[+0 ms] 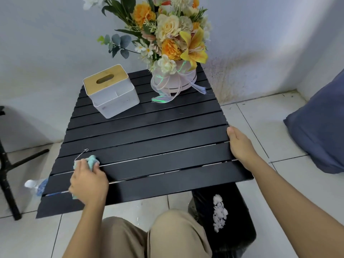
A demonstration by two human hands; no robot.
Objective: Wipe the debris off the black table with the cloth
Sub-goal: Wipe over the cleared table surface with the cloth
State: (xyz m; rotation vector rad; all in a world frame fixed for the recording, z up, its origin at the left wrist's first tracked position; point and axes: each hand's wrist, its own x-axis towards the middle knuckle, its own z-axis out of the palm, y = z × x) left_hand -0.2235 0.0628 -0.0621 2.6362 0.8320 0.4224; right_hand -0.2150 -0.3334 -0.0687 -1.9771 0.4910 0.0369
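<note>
White floor tiles, pale wall, and a low black table (149, 138) made of slats shoved into the corner. The cloth (93, 162) is a light blue-green rag, bunched up on the near left part of the tabletop. The person's left hand (89, 183) has its fingers curled round it and presses it onto a slat, and a loose thread (81, 154) trails off the rag. The right hand (240, 144) grips the table's right edge, thumb on top and fingers wrapped under.

Further back on the table sits a white tissue box (111, 94) with a wooden lid and a slot in the lid; can't tell what's inside. Next to it on the right there's a round pale pink flower box (176, 81) tied with a sheer ribbon and stuffed with orange, yellow and cream flowers plus greenery.

On the floor under the near right corner is a black bin (240, 220) with white scraps (219, 213) in it. A plastic bottle (35, 185) lies on the tiles to the left, and a blue cushion (320, 127) is off to the right.
</note>
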